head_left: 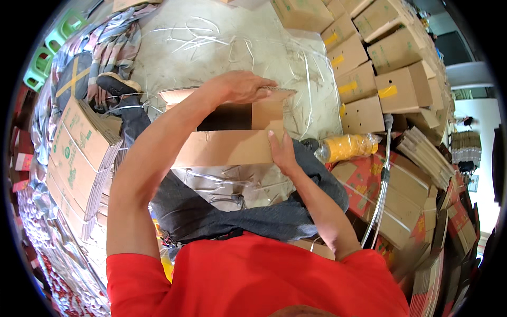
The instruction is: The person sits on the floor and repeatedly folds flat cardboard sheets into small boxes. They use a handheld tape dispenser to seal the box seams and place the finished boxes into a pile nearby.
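An open cardboard box (227, 149) sits in front of me between my legs, its dark inside showing. My left arm reaches across it, and my left hand (240, 87) is closed on the flap at the far right edge, fingers over the top and thumb lower. Lower down, my right hand (283, 153) grips the near right corner, with the thumb on the front wall and the other fingers partly hidden behind the side.
Flattened cartons (79, 153) lie bundled at my left. To the right stand several rows of made-up boxes (359, 84), rolls of yellow tape (348, 148) and a metal pole (381, 185). Loose white straps (198, 39) litter the floor ahead. Green stools (66, 26) are far left.
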Tool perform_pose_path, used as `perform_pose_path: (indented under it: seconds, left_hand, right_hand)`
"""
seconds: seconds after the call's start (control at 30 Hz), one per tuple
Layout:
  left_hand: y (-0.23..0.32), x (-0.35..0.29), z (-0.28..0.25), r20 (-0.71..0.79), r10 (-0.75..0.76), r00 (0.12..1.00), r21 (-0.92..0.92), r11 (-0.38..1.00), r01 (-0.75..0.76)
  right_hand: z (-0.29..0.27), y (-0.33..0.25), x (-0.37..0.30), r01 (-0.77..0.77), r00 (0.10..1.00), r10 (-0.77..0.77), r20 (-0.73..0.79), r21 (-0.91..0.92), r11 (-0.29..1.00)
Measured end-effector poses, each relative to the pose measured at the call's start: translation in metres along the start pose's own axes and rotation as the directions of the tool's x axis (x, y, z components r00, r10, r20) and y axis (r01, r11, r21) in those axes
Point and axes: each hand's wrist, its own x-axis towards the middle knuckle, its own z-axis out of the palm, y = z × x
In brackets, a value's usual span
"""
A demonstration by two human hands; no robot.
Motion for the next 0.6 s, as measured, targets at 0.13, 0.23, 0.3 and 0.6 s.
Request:
perform_pose_path:
  seconds: [0.13, 0.23, 0.3, 0.6]
  left_hand:
    - [0.01, -0.039, 0.033, 0.067, 0.001, 0.998, -0.003, 1.0, -0.001]
    - [0.029, -0.068, 0.065, -0.109, 0.15, 0.983, 0.397, 0.913, -0.095]
    - [0.029, -0.075, 0.075, -0.207, 0.131, 0.969, 0.309, 0.949, -0.062]
    - [0.026, -0.081, 0.084, -0.246, 0.128, 0.961, 0.238, 0.969, -0.068]
  right_hand:
    - [-0.002, -0.005, -0.002, 0.034, 0.999, -0.037, -0.015, -0.143, 0.989]
    - [0.0, -0.011, -0.002, 0.046, 0.998, -0.052, -0.03, -0.18, 0.983]
    - [0.001, -0.015, 0.0, 0.103, 0.992, -0.115, -0.055, -0.176, 0.979]
    - [0.001, -0.009, -0.004, 0.158, 0.983, -0.169, -0.068, -0.148, 0.976]
